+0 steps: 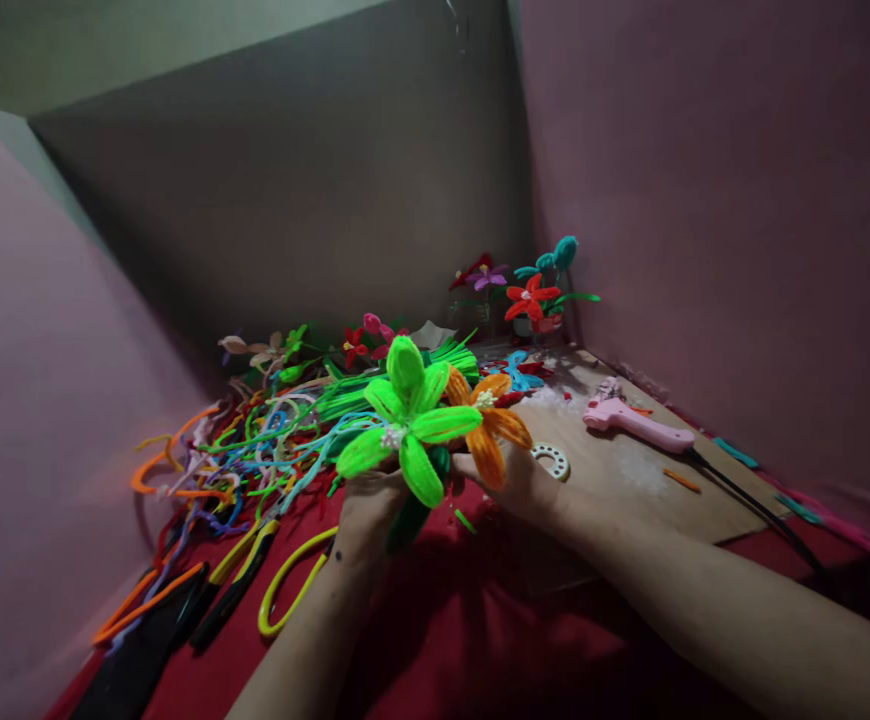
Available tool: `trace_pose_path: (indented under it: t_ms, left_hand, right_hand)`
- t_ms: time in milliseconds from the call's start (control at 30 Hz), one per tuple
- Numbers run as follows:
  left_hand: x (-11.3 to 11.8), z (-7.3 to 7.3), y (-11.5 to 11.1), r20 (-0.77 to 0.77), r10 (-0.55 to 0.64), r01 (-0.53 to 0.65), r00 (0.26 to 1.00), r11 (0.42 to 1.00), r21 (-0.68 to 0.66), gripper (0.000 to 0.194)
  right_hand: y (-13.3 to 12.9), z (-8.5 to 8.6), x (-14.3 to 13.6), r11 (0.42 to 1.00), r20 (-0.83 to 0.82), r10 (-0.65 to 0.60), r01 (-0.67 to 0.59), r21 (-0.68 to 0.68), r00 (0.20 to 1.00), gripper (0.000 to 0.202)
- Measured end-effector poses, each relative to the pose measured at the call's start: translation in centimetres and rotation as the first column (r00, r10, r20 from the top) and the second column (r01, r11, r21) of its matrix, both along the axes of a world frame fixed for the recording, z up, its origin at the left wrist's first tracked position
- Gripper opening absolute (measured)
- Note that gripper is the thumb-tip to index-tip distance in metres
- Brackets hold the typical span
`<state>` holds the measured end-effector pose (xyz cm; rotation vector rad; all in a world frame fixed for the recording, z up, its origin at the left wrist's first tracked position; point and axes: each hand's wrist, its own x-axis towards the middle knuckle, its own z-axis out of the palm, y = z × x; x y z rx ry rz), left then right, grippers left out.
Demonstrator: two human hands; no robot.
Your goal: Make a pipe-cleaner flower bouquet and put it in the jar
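Observation:
A bright green pipe cleaner flower (409, 425) with white stamens faces me in front of my hands. Behind its stem, my left hand (371, 515) is closed on it, with most of the fingers hidden by petals. Close against its right side is an orange pipe cleaner flower (489, 430), also with white stamens. My right hand (521, 485) is closed just below and behind the orange flower, its fingertips reaching toward the stems. Dark green leaves (409, 520) hang between the two hands. The exact grip on each stem is covered.
Tangled coloured pipe cleaners (255, 450) and a green bundle (360, 395) lie at left. Nearer are yellow-black pliers (236, 580) and a yellow handle (266, 590). A pink glue gun (634, 418) and white ring (553, 460) rest on a board (615, 490). Finished flowers (532, 298) stand behind.

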<state>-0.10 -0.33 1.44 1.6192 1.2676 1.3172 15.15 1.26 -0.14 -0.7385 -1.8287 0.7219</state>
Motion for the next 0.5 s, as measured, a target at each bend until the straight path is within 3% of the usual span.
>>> trace_pose_path:
  t_ms: [67, 133, 200, 333, 500]
  left_hand:
    - [0.5, -0.2, -0.3, 0.091, -0.019, 0.021, 0.996, 1.0, -0.017, 0.008]
    - [0.7, -0.4, -0.4, 0.155, -0.022, 0.031, 0.988, 0.998, -0.061, 0.011]
    - [0.6, -0.8, -0.3, 0.162, -0.003, 0.022, 0.987, 0.993, -0.118, 0.013]
    - [-0.2, -1.8, 0.4, 0.203, -0.053, 0.085, 0.978, 0.985, -0.152, 0.016]
    - [0.3, -1.8, 0.4, 0.281, -0.202, 0.217, 0.938, 0.976, -0.024, 0.007]
  right_hand:
    - [0.0, 0.3, -0.2, 0.989, -0.076, 0.065, -0.074, -0.124, 0.995, 0.028]
    - [-0.1, 0.6, -0.3, 0.946, -0.196, 0.133, -0.183, -0.268, 0.972, 0.027]
    - [0.0, 0.9, -0.2, 0.907, -0.262, 0.176, -0.26, -0.331, 0.949, 0.026]
    - [0.5, 0.9, 0.2, 0.859, -0.284, 0.274, -0.366, -0.357, 0.919, 0.025]
    - [1.1, 0.2, 0.6, 0.763, -0.361, 0.424, -0.542, -0.353, 0.831, 0.025]
